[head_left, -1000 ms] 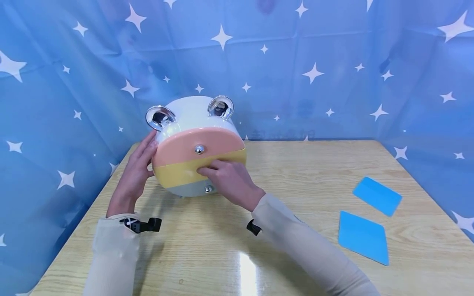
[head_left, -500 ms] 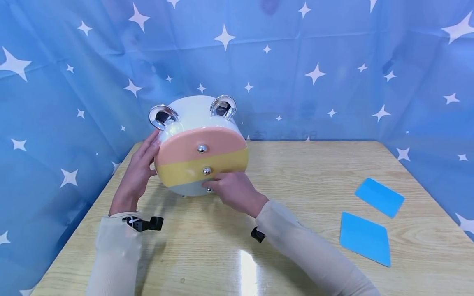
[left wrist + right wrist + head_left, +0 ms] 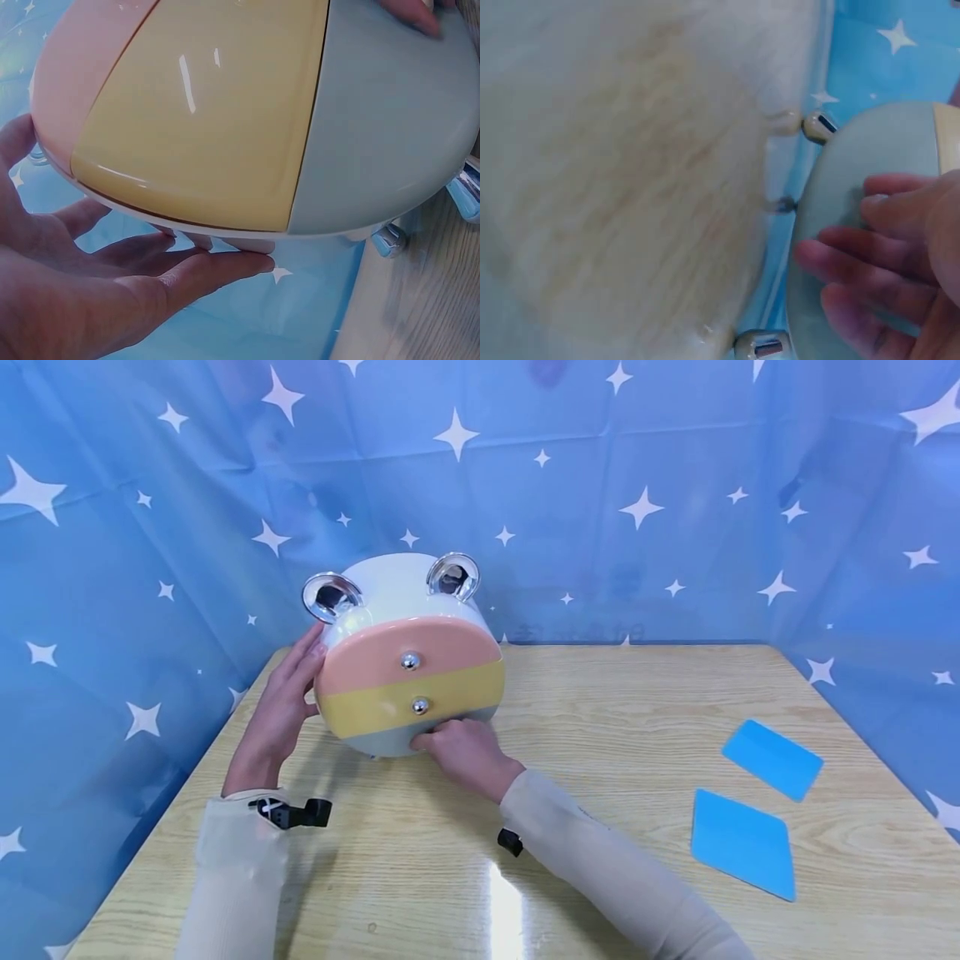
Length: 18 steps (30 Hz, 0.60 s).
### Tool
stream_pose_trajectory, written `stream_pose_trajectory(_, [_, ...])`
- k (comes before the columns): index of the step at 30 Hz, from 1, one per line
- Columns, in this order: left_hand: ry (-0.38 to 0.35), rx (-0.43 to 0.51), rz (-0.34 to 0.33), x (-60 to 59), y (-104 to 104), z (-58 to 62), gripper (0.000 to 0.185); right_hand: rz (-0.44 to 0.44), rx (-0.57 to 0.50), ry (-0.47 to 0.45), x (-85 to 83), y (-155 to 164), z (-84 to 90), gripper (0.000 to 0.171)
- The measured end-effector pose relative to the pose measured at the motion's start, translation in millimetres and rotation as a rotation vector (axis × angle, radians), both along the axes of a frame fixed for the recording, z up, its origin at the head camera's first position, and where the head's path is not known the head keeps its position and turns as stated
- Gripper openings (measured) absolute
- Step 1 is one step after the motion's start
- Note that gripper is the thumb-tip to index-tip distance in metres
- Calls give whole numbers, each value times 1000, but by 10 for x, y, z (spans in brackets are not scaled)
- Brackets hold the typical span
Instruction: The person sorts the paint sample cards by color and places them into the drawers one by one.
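Note:
A small rounded drawer cabinet (image 3: 390,583) with a white body and two chrome ears stands at the back left of the table. Its front has a pink drawer (image 3: 363,662), a yellow drawer (image 3: 367,708) and a grey drawer (image 3: 381,742), all flush with the body. My left hand (image 3: 276,714) rests against the cabinet's left side, fingers extended and thumb along the lower rim in the left wrist view. At the grey drawer, my right hand (image 3: 468,756) pinches the knob with thumb and forefinger; the knob is hidden behind them. Chrome knobs show on the upper drawers.
Two blue sheets (image 3: 742,843) lie on the right of the wooden table (image 3: 615,718). A blue star-patterned curtain (image 3: 570,510) hangs behind and along the sides. Short chrome feet (image 3: 388,240) stick out below the cabinet.
My right hand has moved down from the yellow drawer's knob to the grey drawer's knob, uncovering the yellow one. The left hand stays against the cabinet's side.

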State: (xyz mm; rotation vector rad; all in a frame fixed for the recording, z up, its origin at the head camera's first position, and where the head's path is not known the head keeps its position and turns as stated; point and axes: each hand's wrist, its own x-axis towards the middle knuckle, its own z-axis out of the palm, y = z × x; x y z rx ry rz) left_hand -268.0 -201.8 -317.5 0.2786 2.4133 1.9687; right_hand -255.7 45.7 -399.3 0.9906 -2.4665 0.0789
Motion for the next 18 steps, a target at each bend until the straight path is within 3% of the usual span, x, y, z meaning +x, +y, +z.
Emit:
stream_pose_trajectory(8, [-7, 10, -16, -15, 15, 5, 61, -4, -13, 55, 56, 18, -29, 35])
stream_pose_trajectory(18, [1, 0, -13, -10, 2, 1, 63, -17, 45, 13, 236, 18, -11, 31])
